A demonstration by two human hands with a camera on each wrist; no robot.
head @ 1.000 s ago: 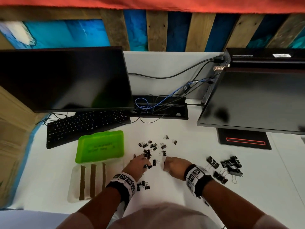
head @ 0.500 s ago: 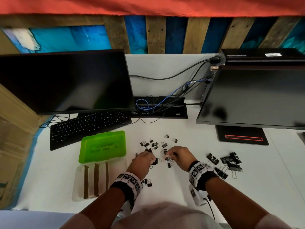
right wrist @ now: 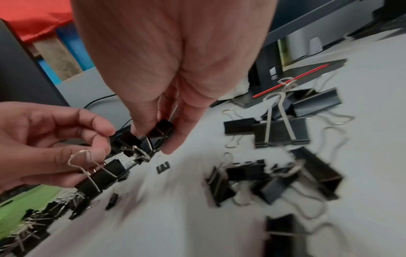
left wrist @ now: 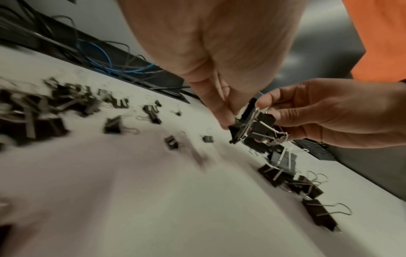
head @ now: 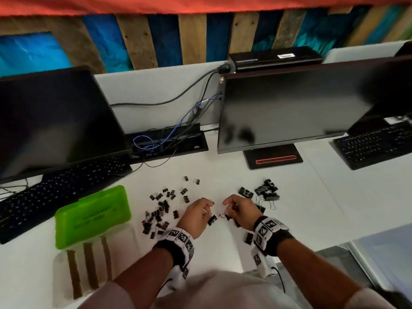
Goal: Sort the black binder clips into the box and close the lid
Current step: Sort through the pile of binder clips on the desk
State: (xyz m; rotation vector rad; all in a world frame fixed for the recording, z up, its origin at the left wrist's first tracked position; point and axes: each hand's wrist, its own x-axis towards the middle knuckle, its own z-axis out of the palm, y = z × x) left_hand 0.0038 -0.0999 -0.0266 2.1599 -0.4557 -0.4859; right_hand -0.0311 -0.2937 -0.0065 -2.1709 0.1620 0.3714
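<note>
Both hands pinch black metal binder clips with wire handles just above the white desk [head: 223,253], at lower centre of the head view: the left hand [head: 197,216] holds a medium clip [right wrist: 98,177], and the right hand [head: 239,211] grips a small tangled bunch [right wrist: 142,139]. Loose small clips [head: 160,210] lie scattered left of the hands; larger clips [head: 266,191] are piled at right. Further left lies the open box, its green plastic lid [head: 92,215] above the clear tray [head: 89,264] with brown strips.
</note>
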